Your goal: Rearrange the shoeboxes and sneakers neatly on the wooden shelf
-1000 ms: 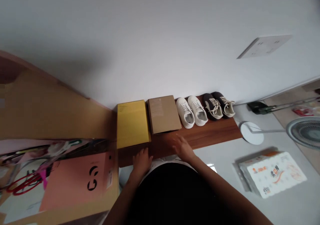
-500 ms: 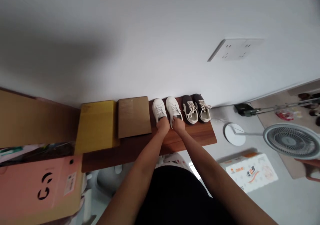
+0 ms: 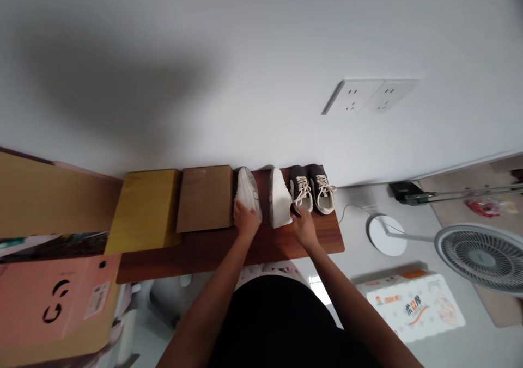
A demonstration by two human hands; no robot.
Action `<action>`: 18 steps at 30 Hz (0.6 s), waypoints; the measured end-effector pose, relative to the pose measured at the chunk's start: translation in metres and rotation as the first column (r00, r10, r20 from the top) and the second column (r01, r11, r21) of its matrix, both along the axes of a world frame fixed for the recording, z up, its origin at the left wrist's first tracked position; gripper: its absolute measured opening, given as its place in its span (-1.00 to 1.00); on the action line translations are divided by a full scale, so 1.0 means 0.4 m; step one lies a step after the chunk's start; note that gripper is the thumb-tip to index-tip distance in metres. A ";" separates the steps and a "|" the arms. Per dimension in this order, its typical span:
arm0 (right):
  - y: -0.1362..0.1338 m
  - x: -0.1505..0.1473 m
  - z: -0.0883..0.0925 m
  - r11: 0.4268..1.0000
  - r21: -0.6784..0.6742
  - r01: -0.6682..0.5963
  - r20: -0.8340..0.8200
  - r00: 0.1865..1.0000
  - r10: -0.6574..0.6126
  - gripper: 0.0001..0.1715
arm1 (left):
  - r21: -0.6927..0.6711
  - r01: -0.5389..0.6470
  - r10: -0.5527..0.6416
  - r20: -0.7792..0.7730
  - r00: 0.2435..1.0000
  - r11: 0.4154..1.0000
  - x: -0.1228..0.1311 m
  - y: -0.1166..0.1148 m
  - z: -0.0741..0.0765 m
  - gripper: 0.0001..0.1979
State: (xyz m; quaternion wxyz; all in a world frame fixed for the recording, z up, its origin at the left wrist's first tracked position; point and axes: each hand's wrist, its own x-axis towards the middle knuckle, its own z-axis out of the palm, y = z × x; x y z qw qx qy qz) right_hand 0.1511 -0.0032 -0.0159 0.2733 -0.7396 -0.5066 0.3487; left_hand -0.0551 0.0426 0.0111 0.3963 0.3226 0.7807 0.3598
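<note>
On a dark wooden shelf (image 3: 229, 248) against the white wall, my left hand (image 3: 245, 219) grips the heel of one white sneaker (image 3: 247, 189), tipped so its pale sole faces me. My right hand (image 3: 303, 227) is closed on the heel of the other white sneaker (image 3: 279, 197), which is also tilted sole-up. A pair of dark grey sneakers (image 3: 311, 188) with cream laces stands just right of them. A brown box (image 3: 205, 198) and a yellow box (image 3: 145, 209) lie flat to the left.
A pink and tan carton (image 3: 53, 302) stands at the lower left. On the floor to the right are a white round lamp base (image 3: 386, 235), a fan (image 3: 480, 259), a printed pack of tissue (image 3: 414, 306) and a dark plug block (image 3: 404, 192). Wall sockets (image 3: 368, 94) sit above.
My hands went from the shelf's front edge up to the white sneakers, took them by the heels, and have tipped both up so their soles show.
</note>
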 end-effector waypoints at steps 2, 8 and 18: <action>-0.001 0.052 0.014 0.999 0.016 0.052 0.233 0.971 -0.054 -0.45 | 0.121 0.201 -0.197 -0.042 0.980 0.972 0.101 -0.012 0.015 -0.54; 0.096 0.177 0.019 0.958 -0.213 0.190 0.452 0.889 -0.076 -0.64 | -0.175 0.769 -0.770 0.077 0.633 0.615 0.412 0.010 0.011 -0.77; 0.065 0.380 -0.031 0.913 -0.211 0.350 -0.249 0.884 -0.397 -0.67 | -0.188 0.511 -0.337 0.559 0.758 0.839 0.338 -0.021 0.019 -0.46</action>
